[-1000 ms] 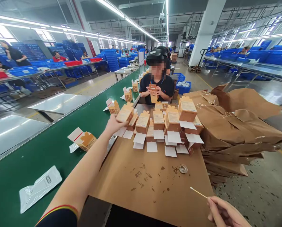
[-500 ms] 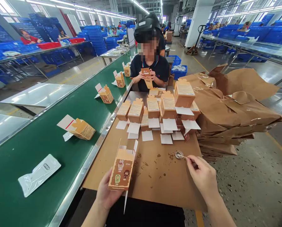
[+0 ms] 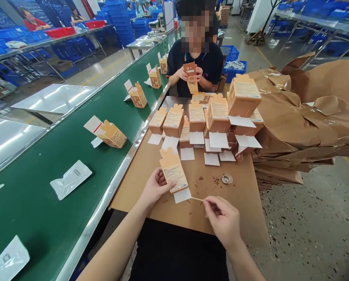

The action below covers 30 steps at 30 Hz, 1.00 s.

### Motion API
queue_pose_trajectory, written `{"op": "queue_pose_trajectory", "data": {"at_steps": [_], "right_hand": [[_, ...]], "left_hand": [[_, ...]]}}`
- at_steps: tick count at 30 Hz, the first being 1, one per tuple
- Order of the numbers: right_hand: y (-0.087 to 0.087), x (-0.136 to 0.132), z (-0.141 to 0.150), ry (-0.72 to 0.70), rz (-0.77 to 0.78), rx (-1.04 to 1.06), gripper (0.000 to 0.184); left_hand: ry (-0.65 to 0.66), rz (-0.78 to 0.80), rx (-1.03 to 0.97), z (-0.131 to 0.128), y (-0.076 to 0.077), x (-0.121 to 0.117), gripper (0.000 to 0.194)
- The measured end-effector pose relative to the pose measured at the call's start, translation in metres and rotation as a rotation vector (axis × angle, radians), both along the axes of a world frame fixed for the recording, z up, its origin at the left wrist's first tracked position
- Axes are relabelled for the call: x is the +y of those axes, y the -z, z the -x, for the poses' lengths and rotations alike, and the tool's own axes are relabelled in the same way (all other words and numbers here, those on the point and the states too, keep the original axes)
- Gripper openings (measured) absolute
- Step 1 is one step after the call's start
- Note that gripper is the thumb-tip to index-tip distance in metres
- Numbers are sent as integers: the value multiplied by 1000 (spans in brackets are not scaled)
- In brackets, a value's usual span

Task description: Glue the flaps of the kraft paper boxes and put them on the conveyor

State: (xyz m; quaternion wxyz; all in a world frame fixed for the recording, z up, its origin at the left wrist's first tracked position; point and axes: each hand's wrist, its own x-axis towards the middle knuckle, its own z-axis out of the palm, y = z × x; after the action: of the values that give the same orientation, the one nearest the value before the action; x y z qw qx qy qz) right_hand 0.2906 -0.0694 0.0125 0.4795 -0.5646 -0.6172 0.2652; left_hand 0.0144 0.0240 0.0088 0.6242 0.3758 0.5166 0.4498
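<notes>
My left hand point(image 3: 159, 186) grips a small cardboard box point(image 3: 175, 174), its printed text side facing up and a white flap point(image 3: 182, 196) sticking out toward me. Pinched in my right hand point(image 3: 223, 218) is a thin cotton swab point(image 3: 197, 199); its tip is at the edge of that white flap. Just beyond my right hand, a small round dish point(image 3: 227, 179) sits on the brown table point(image 3: 151, 195), with dark specks beside it. Stacked farther back are several similar boxes point(image 3: 218, 115), their white flaps hanging toward me.
Along the left runs a green conveyor belt point(image 3: 57, 152) carrying silver pouches point(image 3: 71, 180) and open boxes point(image 3: 110, 134). Brown wrapping paper point(image 3: 303, 125) is heaped at the right. Across the table a co-worker point(image 3: 194, 50) holds another box point(image 3: 191, 74).
My left hand has turned the box over and raised its flap toward the right. My right hand has brought the cotton swab from the dish to the flap. Pouches on the belt have shifted.
</notes>
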Motion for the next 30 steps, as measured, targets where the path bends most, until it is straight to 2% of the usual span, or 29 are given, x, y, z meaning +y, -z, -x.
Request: {"op": "queue_pose_trajectory", "data": {"at_steps": [4, 8, 15, 20, 24, 30], "right_hand": [[13, 8, 34, -66, 2, -25, 34], [20, 20, 37, -75, -12, -40, 36], [17, 17, 24, -25, -13, -39, 36], [7, 0, -4, 45, -10, -8, 36], [-1, -15, -22, 105, 14, 27, 43], [-4, -23, -26, 111, 56, 36, 48]], "left_hand": [[3, -2, 53, 4, 3, -4, 86], [14, -31, 58, 3, 4, -7, 88], [23, -65, 65, -4, 5, -11, 86], [27, -167, 199, -15, 1, -34, 78], [76, -174, 303, -17, 3, -49, 63], [80, -248, 445, -20, 13, -54, 53]]}}
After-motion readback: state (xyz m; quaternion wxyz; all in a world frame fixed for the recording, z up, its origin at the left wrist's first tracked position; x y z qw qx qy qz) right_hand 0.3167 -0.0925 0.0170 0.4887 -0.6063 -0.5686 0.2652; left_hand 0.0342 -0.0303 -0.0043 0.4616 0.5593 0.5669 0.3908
